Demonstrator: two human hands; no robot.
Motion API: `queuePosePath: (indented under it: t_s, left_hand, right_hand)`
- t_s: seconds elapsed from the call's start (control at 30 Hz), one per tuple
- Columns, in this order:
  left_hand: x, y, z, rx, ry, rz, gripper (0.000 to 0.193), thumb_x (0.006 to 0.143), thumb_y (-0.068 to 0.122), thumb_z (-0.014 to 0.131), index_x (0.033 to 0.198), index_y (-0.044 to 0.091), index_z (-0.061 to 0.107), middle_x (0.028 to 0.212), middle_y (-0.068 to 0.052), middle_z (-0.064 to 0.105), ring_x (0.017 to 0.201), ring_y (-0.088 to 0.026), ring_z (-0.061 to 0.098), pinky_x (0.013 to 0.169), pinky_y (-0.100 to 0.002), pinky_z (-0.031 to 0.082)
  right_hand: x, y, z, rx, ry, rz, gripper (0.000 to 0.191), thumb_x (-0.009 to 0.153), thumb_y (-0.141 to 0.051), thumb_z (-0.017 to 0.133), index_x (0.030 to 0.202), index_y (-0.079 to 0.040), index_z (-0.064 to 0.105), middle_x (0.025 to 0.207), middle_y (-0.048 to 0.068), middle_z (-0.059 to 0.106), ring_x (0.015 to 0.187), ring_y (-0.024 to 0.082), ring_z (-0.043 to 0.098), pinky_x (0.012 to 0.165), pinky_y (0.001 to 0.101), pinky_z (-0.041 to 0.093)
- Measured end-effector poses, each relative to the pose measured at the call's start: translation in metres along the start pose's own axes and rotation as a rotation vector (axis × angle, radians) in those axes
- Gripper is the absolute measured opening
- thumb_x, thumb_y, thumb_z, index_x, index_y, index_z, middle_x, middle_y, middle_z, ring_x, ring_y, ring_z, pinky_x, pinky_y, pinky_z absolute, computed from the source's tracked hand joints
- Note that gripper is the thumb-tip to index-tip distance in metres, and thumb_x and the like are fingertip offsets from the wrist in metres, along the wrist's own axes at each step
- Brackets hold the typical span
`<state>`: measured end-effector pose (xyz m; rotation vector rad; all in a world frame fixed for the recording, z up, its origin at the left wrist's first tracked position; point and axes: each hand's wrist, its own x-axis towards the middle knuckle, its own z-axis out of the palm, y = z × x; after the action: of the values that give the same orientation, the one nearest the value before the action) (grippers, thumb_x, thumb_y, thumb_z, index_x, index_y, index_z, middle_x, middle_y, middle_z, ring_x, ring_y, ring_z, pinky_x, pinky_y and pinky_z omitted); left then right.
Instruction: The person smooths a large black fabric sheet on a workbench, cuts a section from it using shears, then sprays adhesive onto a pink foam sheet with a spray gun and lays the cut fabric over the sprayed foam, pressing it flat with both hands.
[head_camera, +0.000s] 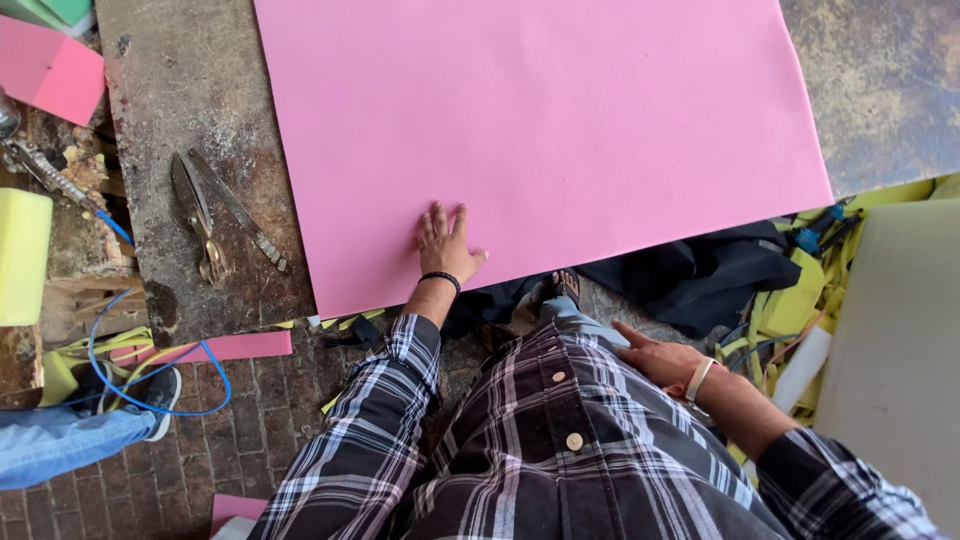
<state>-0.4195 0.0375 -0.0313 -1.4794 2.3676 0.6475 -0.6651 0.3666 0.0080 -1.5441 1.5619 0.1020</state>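
While my left hand (445, 245) lies flat, fingers together, on the pink sheet (540, 130), I'd press evenly, keeping its 6 o'clock edge on the tabletop (190, 100); my right hand (660, 358), fingers loosely apart, holds nothing.

Left hand (446, 248) reaches forward, palm down, fingers (438, 218) spread flat; right hand (660, 357) hangs open near the waist.

surface: we see a worn, stained workbench (185, 120) | on it: large pink foam sheet (540, 130) lying flat, covering most of the top | left of sheet: open metal shears (210, 215) on bare bench, apart from the sheet
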Motion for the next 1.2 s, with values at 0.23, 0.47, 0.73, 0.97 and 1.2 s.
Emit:
queuePosePath:
  t_s: [0.23,0.47,0.73,0.97,1.2]
  left_hand:
    - [-0.008,-0.017,0.009,-0.007,-0.014,0.103,0.112,0.076,0.050,0.083,0.163,0.027,0.017,0.171,-0.020,0.000,0.157,-0.042,0.003,0.125,-0.056,0.015]
    - [-0.024,-0.014,-0.005,0.014,-0.012,0.107,0.118,0.071,0.046,0.087,0.164,0.026,0.017,0.171,-0.020,0.000,0.158,-0.043,0.003,0.125,-0.056,0.016]
    - [-0.045,0.053,-0.018,0.120,-0.100,0.237,0.120,0.069,0.056,0.087,0.162,0.021,0.020,0.170,-0.023,0.000,0.158,-0.041,0.002,0.127,-0.059,0.011]
    - [-0.038,0.106,0.009,0.225,-0.017,0.338,0.099,0.074,0.038,0.083,0.159,0.033,0.032,0.169,-0.015,0.012,0.155,-0.039,0.013,0.117,-0.073,0.015]
    - [-0.018,0.097,0.016,-0.042,0.038,0.261,0.064,0.078,0.027,0.078,0.139,0.037,0.062,0.167,-0.009,0.025,0.155,-0.031,0.020,0.118,-0.072,0.017]
  right_hand:
    - [-0.005,-0.045,0.005,-0.334,0.246,0.167,0.020,0.089,-0.029,0.060,0.099,-0.020,0.075,0.140,0.007,0.060,0.118,0.028,0.067,0.094,0.0396,0.056]
    - [-0.098,-0.034,-0.028,0.403,0.658,0.388,0.031,0.070,-0.026,0.084,0.097,-0.012,0.079,0.089,0.006,0.079,0.083,0.022,0.077,0.078,0.0342,0.061]
    - [-0.090,-0.034,-0.113,1.806,0.914,-0.328,0.043,0.087,-0.005,0.066,0.129,0.004,0.058,0.112,0.021,0.071,0.090,0.028,0.075,0.066,0.0398,0.065]
    - [-0.036,-0.089,-0.201,1.693,0.748,-0.403,0.067,0.085,-0.003,0.062,0.148,-0.008,0.041,0.120,0.018,0.063,0.093,0.030,0.072,0.066,0.0409,0.065]
    - [-0.016,-0.076,-0.242,1.725,0.579,-0.319,0.058,0.094,-0.020,0.047,0.151,-0.006,0.040,0.121,0.018,0.065,0.088,0.026,0.074,0.050,0.0367,0.062]
